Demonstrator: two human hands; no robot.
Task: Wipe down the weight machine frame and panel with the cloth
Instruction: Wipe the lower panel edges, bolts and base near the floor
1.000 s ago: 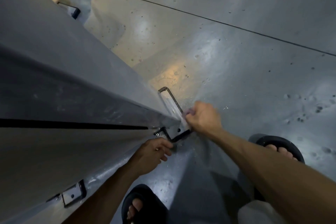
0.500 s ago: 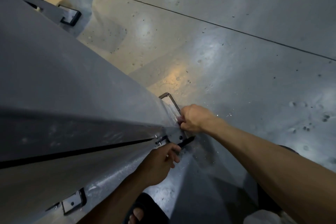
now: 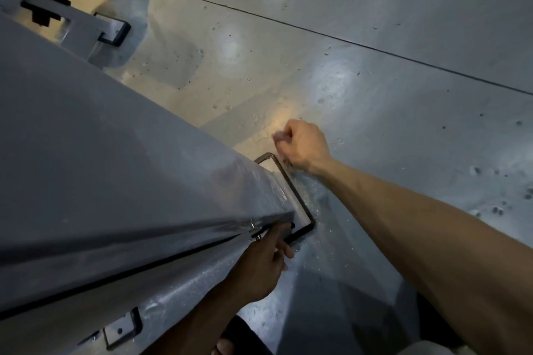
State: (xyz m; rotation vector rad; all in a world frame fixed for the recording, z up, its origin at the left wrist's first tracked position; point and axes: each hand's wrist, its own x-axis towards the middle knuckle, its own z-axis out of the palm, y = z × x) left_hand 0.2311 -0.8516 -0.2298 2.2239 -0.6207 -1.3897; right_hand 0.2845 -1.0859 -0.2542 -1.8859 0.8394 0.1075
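Head view looks straight down the tall grey painted metal machine frame (image 3: 121, 158) to the glossy grey concrete floor (image 3: 375, 52).

Right hand (image 3: 302, 147): fingers curled tight into a fist just past the far end of the black-edged metal base plate (image 3: 300, 210) at the foot of the frame. A small pale wad shows at the knuckles, probably the cloth (image 3: 278, 137), but it's blurred and mostly hidden in the fist. Fist is above the floor, near the frame's lower corner; can't tell if it touches either.

Left hand (image 3: 265, 262): reaches down along the frame's near face, fingers extended and loosely together, tips at the small silver bolt fitting (image 3: 255, 230) on the frame's corner edge, right by the base plate's near corner. Holds nothing.

Fine pale specks are scattered on the floor beside the base plate. A thin dark seam (image 3: 346, 40) runs diagonally across the floor. A second black-edged grey foot bracket (image 3: 111, 29) sits at upper left, another small bracket (image 3: 121, 328) at the frame's lower left. A black sandal (image 3: 239, 334) with toes shows at the bottom edge.
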